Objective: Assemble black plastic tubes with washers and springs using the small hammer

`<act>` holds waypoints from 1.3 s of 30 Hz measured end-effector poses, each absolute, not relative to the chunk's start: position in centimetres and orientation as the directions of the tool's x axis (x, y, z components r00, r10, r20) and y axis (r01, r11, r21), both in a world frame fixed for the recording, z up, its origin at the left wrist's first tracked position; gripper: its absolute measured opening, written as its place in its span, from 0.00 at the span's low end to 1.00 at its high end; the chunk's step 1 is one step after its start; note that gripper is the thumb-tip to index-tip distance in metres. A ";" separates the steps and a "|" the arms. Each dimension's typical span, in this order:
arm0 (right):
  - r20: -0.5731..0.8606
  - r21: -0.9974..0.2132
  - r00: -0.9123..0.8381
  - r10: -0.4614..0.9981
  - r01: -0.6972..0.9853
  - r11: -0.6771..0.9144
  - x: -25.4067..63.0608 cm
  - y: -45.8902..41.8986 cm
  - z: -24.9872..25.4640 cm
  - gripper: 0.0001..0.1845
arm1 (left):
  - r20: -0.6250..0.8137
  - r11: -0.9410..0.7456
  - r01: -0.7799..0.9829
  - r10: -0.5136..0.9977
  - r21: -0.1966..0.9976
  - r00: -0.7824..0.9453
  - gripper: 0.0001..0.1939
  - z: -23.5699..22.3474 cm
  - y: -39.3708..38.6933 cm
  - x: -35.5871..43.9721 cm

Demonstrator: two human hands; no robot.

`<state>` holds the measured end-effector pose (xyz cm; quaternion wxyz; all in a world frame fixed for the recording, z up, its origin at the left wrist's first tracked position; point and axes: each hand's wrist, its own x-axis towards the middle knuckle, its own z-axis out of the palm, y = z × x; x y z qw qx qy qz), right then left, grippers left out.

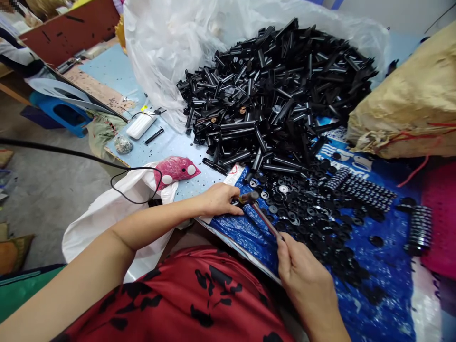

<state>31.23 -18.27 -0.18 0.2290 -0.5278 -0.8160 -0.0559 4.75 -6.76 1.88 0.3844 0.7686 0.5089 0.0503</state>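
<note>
My right hand is wrapped round the handle of a hammer. The hammer's head lies right against the fingertips of my left hand, at the front edge of the table. My left fingers are pinched together; a small dark piece seems to be between them, mostly hidden by the hammer head and the fingers. Beside the hammer, black discs are scattered over a blue plastic sheet. Behind them rises a large heap of black plastic tubes with flanged ends.
Stacked black reels and a ribbed roll stand to the right, near a tan sack. Leftward lie a pink bag, a white box and a single black tube. A black cable crosses the left side.
</note>
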 end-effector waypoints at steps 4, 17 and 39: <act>0.502 -0.254 -0.313 0.806 0.837 0.484 31.0 -18.7 0.6 0.16 | -0.370 -0.196 0.768 0.786 0.610 0.495 0.19 2.1 -5.8 4.6; 0.465 -0.327 -0.470 0.750 0.696 0.639 32.4 -20.0 -0.8 0.15 | -0.380 -0.401 0.748 0.675 0.529 0.632 0.08 6.6 -6.9 -0.4; 0.122 -0.038 0.448 0.886 0.894 -0.447 44.1 -9.2 0.9 0.31 | 0.098 -0.378 0.926 0.922 0.003 0.376 0.14 2.3 -4.4 -2.5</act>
